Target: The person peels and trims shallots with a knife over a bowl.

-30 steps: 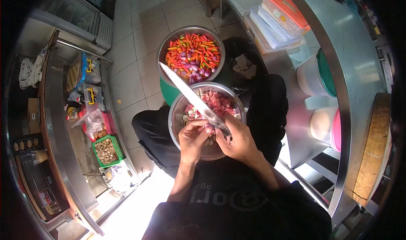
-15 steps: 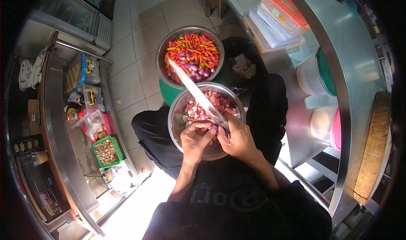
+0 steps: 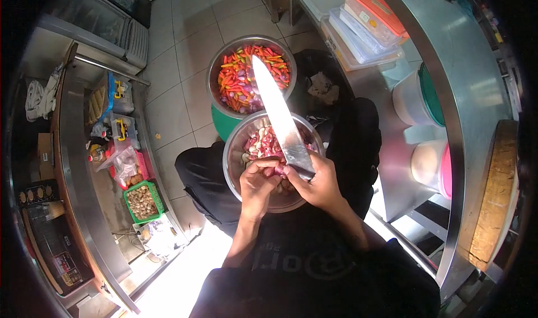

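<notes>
My right hand (image 3: 320, 186) grips a large kitchen knife (image 3: 274, 107) near the base of its broad blade, which points away from me. In my left hand (image 3: 255, 188), the fingertips pinch a small purple shallot (image 3: 278, 170), and my right thumb is close against it. Both hands are above the near edge of a steel bowl (image 3: 228, 172) in my lap, which holds peeled and cut shallots (image 3: 263, 141). Just beyond, a second steel bowl (image 3: 211, 85) contains red and orange chillies (image 3: 232, 77) with purple shallots among them. The blade partly covers both bowls.
The far bowl stands on a green support (image 3: 223, 123). At right, a steel shelf holds plastic boxes (image 3: 367, 35) and lidded tubs (image 3: 417, 96); a thick wooden board (image 3: 493, 200) is beyond. A green basket (image 3: 159, 201) sits on the left shelf.
The knife has swung clockwise, its tip moving right and away from me, and the blade face now shows broad and bright. My left hand stays nearly in place with the shallot.
</notes>
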